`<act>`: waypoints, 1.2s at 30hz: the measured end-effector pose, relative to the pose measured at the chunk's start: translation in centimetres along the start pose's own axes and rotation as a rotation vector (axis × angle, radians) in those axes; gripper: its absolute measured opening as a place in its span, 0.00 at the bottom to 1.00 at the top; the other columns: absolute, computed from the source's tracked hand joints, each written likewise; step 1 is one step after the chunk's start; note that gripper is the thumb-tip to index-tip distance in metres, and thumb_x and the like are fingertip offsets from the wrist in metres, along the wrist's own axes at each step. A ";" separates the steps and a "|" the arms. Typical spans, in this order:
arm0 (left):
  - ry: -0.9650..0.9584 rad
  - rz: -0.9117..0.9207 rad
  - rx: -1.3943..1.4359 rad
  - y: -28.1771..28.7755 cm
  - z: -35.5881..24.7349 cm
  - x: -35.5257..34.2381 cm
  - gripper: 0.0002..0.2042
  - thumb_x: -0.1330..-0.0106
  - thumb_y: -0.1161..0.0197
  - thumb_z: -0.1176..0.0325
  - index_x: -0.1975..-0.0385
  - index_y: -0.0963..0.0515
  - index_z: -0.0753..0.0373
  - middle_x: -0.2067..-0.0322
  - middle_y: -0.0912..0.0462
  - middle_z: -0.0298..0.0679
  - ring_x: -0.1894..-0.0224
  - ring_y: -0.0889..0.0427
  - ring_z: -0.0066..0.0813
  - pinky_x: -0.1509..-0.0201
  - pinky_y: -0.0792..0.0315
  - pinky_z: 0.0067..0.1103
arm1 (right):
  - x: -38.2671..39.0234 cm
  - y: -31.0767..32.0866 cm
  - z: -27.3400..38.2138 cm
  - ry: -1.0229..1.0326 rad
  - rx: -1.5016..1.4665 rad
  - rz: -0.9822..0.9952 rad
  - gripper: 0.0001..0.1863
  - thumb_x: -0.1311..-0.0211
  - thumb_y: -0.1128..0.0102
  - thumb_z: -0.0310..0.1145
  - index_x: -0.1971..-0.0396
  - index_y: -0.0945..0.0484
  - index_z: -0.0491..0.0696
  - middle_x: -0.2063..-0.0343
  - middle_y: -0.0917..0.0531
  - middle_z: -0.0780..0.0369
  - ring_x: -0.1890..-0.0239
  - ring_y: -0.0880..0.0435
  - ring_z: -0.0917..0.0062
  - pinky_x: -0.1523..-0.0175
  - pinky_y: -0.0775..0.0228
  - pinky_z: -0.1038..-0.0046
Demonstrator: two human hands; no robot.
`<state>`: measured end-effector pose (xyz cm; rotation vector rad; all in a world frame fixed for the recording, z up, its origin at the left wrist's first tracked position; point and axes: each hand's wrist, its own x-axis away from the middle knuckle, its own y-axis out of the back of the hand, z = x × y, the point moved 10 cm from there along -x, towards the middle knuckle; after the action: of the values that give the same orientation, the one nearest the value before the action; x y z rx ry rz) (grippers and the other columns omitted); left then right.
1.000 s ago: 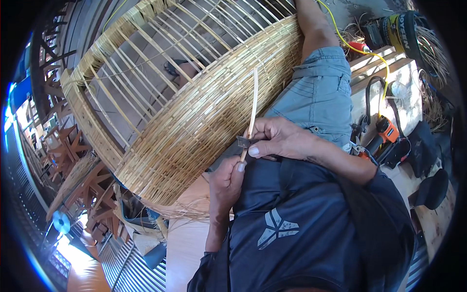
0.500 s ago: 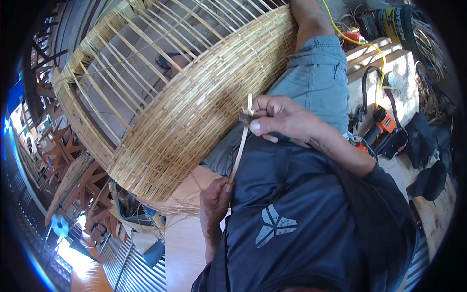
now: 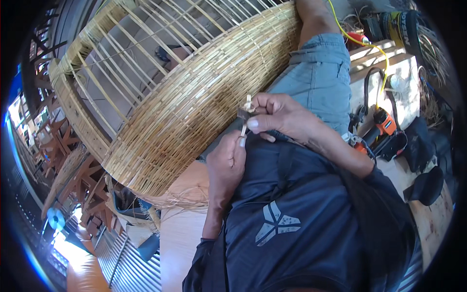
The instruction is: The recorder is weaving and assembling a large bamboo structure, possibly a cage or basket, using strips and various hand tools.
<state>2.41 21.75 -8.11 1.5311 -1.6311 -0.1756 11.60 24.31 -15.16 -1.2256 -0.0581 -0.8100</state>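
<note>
A thin pale cane strip (image 3: 243, 130) runs between my hands, just above my lap. My right hand (image 3: 284, 117) is closed around a small knife, its short dark blade (image 3: 242, 114) lying against the strip below the thumb tip. Pale curled shavings (image 3: 249, 105) bunch up by the blade. Close below it, my left hand (image 3: 227, 158) pinches the strip between thumb and fingers. Beyond both hands a large woven cane panel (image 3: 194, 112) rests across my legs, with bare upright rods (image 3: 141, 36) along its far side. Most of the knife's handle is hidden inside my right fist.
At the right, an orange and black power tool (image 3: 386, 121) with a yellow cord (image 3: 386, 63) lies by wooden boards (image 3: 404, 82). A dark cap (image 3: 425, 187) sits nearer. Loose fibres (image 3: 182, 196) lie on a pale board (image 3: 182, 233) at my left.
My left hand has moved up and away from me along the strip, to just below the blade. My right hand has stayed nearly in place with the knife.
</note>
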 end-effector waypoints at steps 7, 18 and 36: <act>0.069 0.093 -0.027 3.0 2.2 4.1 0.07 0.39 0.45 0.73 0.66 0.24 0.68 0.76 0.21 0.44 0.74 0.21 0.28 0.68 0.28 0.21 | 5.0 11.2 11.1 0.245 0.528 -0.797 0.12 0.47 0.41 0.30 0.62 0.28 0.45 0.80 0.26 0.66 0.81 0.28 0.84 0.73 0.33 0.83; 0.216 -0.736 -0.186 27.3 6.5 10.9 0.06 0.40 0.43 0.71 0.71 0.23 0.67 0.74 0.25 0.34 0.74 0.30 0.20 0.72 0.37 0.16 | 22.5 30.0 2.0 -0.313 1.905 -0.755 0.18 0.40 0.56 0.34 0.52 0.29 0.43 0.62 0.22 0.47 0.58 0.24 0.56 0.54 0.32 0.61; 0.187 -0.811 -0.666 33.5 6.1 3.0 0.08 0.41 0.44 0.63 0.71 0.23 0.61 0.74 0.20 0.45 0.70 0.21 0.45 0.66 0.30 0.31 | -17.0 -23.0 5.0 0.435 1.297 0.291 0.09 0.41 0.50 0.33 0.71 0.24 0.43 0.83 0.26 0.61 0.79 0.27 0.76 0.69 0.33 0.73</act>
<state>-26.13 24.30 10.51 1.5099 -0.6156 -0.8841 -12.19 35.03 -2.35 0.1734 -0.0349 -0.5673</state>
